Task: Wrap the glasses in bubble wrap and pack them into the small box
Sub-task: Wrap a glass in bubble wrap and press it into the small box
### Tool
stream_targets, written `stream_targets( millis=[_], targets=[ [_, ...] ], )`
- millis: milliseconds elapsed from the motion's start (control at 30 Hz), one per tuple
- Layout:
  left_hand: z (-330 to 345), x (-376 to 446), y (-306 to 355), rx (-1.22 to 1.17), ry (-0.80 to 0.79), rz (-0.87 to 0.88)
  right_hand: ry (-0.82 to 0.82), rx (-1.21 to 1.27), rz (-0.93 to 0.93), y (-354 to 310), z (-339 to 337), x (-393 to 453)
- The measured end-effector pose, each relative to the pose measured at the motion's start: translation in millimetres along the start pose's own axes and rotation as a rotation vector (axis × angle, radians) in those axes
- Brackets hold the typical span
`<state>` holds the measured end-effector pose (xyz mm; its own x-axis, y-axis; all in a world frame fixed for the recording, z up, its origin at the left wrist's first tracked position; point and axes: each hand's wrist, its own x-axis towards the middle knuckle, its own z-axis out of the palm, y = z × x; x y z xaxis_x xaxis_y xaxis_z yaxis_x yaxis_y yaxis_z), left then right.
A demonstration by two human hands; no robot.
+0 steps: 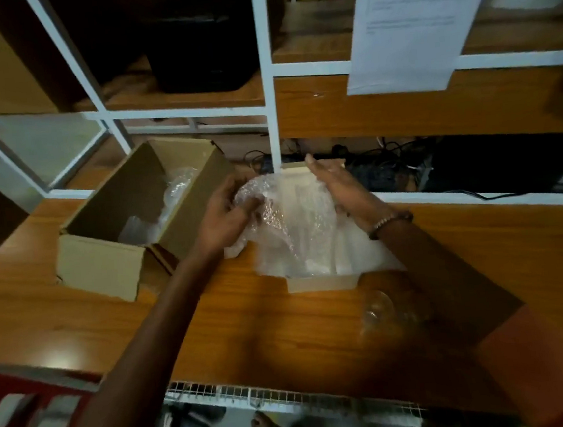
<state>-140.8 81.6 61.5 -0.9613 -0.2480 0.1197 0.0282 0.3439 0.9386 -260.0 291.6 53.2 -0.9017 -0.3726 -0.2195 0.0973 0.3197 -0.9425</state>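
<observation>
A sheet of bubble wrap (304, 231) lies bunched in the middle of the wooden table, over a shallow white box (321, 282). My left hand (228, 215) grips the bundled left end of the wrap; whether a glass is inside the bundle I cannot tell. My right hand (337, 183) rests flat and open against the wrap's right side. An open brown cardboard box (106, 261) stands to the left, with bubble-wrapped items (176, 192) inside. A bare clear glass (380, 310) lies on the table near the front right, under my right forearm.
A white metal shelf frame (267, 77) rises behind the table, with a hanging paper sheet (406, 22) at upper right. Cables (382, 165) lie in the dark gap behind. A red stool (20, 403) sits at lower left. A wire rack edges the table front.
</observation>
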Motion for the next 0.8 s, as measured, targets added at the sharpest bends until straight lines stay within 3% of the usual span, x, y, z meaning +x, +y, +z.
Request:
stream_targets(
  millis=[167, 300, 433, 500, 600, 667, 800],
  targets=[
    [55.7, -38.1, -14.0, -0.205, 0.024, -0.193, -0.232, -0.127, -0.095, 71.7, -1.7, -75.2],
    [71.2, -57.5, -17.9, -0.097, -0.027, -0.15, -0.047, -0.059, -0.054, 116.9, -7.5, -95.9],
    [56.4, -67.5, -22.4, -0.049, -0.015, -0.157, 0.024, -0.015, 0.048, 148.3, -31.9, -108.3],
    [51.2, -72.2, -28.4, 0.188, 0.011, -0.108, 0.051, -0.052, 0.056, 156.2, -43.5, -113.6],
    [49.6, -79.8, -43.7, 0.88, 0.129, 0.049, 0.0, -0.13, 0.071, 163.6, -60.5, -118.0],
    [57.6, -83.5, -50.5, 1.023, 0.028, 0.059, -0.077, -0.153, 0.073, 167.5, -65.4, -120.8],
    [97.1, -92.2, -41.9, 0.835, -0.353, 0.156, -0.231, -0.212, -0.004, 168.4, -55.3, -127.6]
  ],
)
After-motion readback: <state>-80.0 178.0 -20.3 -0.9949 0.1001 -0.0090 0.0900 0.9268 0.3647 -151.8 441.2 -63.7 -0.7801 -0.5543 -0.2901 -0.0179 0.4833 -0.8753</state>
